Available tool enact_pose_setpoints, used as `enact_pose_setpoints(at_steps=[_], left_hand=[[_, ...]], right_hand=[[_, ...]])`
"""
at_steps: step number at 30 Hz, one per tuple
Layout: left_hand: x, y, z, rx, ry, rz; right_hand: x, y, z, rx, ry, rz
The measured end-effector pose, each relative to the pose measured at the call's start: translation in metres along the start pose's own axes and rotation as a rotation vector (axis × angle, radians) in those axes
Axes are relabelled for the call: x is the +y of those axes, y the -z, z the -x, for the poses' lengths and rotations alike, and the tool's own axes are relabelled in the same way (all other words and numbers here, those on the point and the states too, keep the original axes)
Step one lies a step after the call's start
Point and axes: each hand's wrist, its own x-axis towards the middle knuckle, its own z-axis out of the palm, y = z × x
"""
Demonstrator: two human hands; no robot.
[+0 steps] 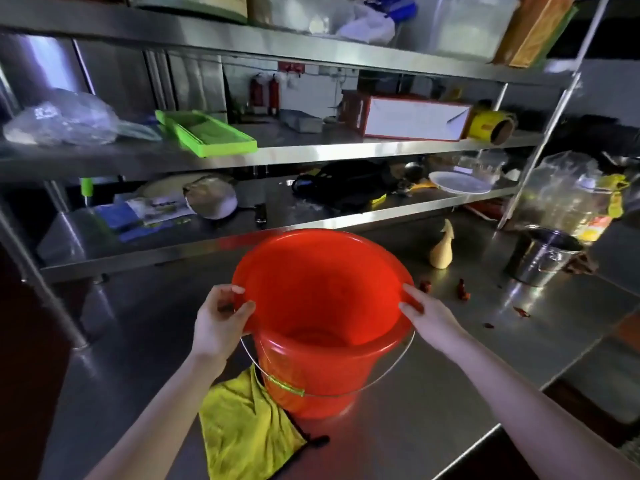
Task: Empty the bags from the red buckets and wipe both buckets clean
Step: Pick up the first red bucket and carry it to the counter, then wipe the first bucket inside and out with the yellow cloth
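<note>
Pinches opposite rim sides of upper red bucket (322,282), nested mouth-up in lower bucket (311,382), with left hand (218,323) and right hand (429,317) (equally near).

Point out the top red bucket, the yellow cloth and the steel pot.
top red bucket (322,282): head view, on its inner far wall.
yellow cloth (242,434): head view, on the middle of the spread cloth.
steel pot (528,268): head view, on its outer side wall.
</note>
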Motion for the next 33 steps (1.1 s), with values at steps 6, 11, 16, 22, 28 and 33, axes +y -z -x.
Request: enact_pose_setpoints(at_steps=[6,11,16,22,28,33], left_hand=[[-0.003,0.034,-0.003,0.240,-0.006,-0.023],[0.003,0.046,0.016,0.446,0.010,-0.067],[0.004,0.039,0.035,0.580,0.025,-0.082],[-0.066,0.041,0.083,0.677,0.252,-0.223],[-0.145,0.035,0.137,0.665,0.643,-0.339],[-0.187,0.028,0.150,0.750,0.786,-0.296]], right_hand=[[-0.038,-0.040,-0.068,-0.125,0.156,-0.011],[-0.068,-0.064,-0.109,-0.255,0.291,-0.013],[-0.083,-0.074,-0.111,0.003,0.494,0.206],[-0.076,-0.102,-0.033,0.061,1.242,-0.062],[-0.055,-0.151,0.024,-0.064,1.533,0.082],[-0.048,-0.195,0.027,-0.178,1.506,0.086]])
